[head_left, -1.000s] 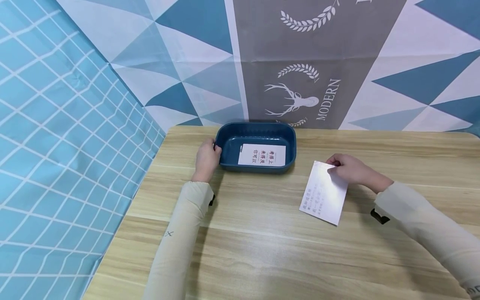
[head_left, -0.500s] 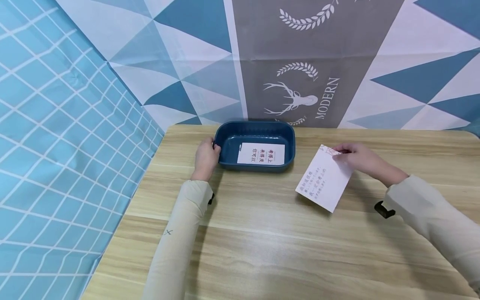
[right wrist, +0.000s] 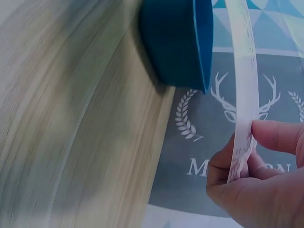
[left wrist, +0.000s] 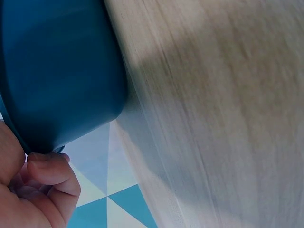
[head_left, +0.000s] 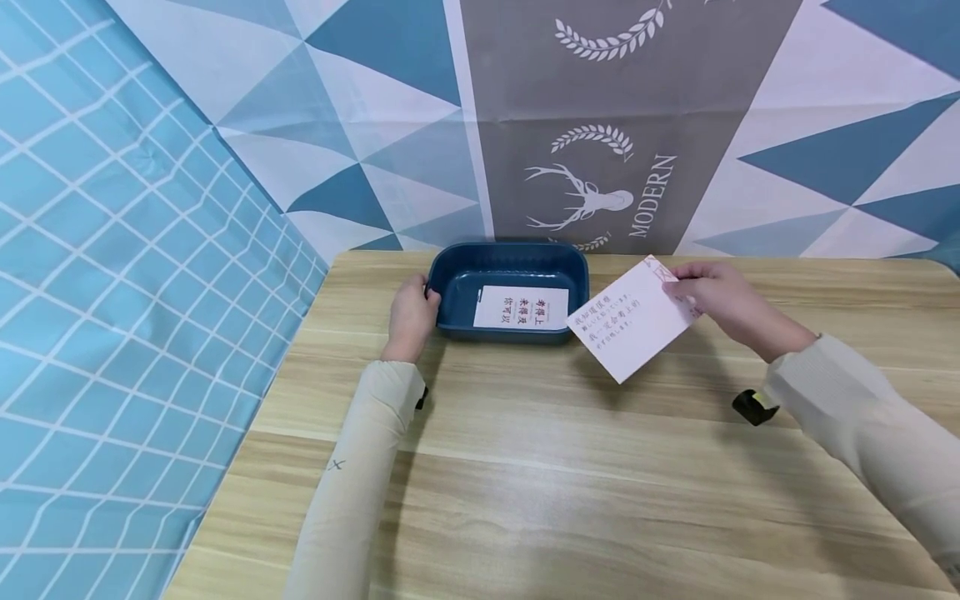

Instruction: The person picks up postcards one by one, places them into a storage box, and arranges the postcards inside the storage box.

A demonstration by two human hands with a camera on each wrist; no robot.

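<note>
A dark blue rectangular basin point(head_left: 510, 335) stands at the back of the table, and a white printed card point(head_left: 521, 307) lies flat inside it. My left hand point(head_left: 411, 318) grips the basin's left end; in the left wrist view its thumb and curled fingers point(left wrist: 52, 171) pinch the rim. To the right of the basin, my right hand point(head_left: 731, 302) pinches a second white card point(head_left: 626, 321) by its far right corner, thumb on the printed face. This card is held tilted above the table, its left corner close to the basin's right end.
The wooden table point(head_left: 525, 500) reaches back to a patterned wall covering point(head_left: 577, 108) right behind the basin. A blue gridded sheet point(head_left: 112, 292) hangs along the left side. A dark camera piece point(head_left: 753, 407) sits under the right sleeve.
My right hand has lifted the card from the table and brought it up and left toward the basin, turning it on the way. My left hand stays on the basin's end.
</note>
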